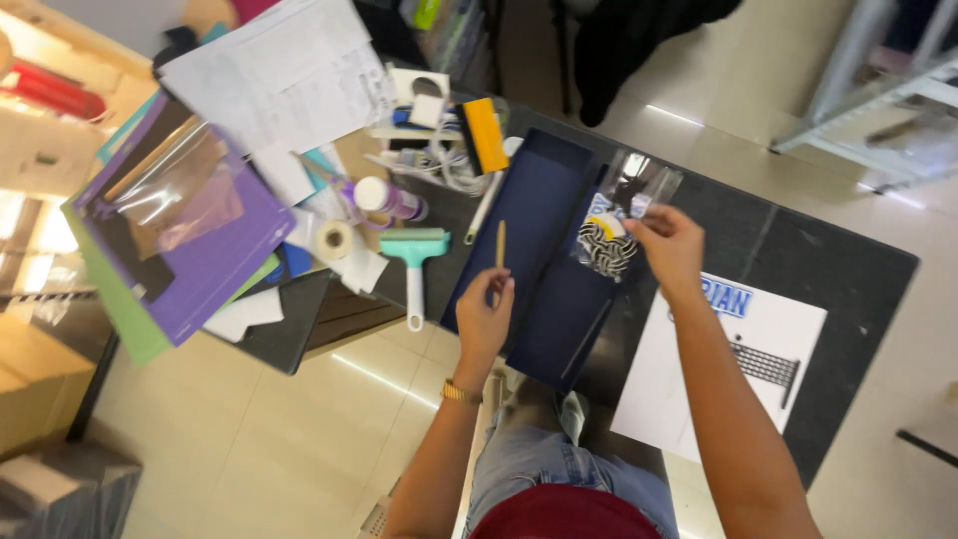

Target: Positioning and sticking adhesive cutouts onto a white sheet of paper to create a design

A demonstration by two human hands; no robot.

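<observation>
Dark tabletop [848, 260] over pale tiled floor [299, 439], seen from above. Left hand [486, 317], fingers closed around thin wooden stick [500, 243], held upright over navy blue sheet [539, 215]. Right hand [671, 247], fingers pinching edge of clear plastic bag [624, 200] with black-and-white patterned piece [605, 250] inside, held just above same navy sheet. Near right forearm, white printed sheet [738, 369] flat on tabletop. Left of left hand, mint green roller [414, 250], tape roll [333, 240], small bottle [384, 197]. Further left, purple cutting mat [205, 274] under clear film, loose white papers [289, 80] behind. Orange-and-black scraper [484, 135] near far edge.
</observation>
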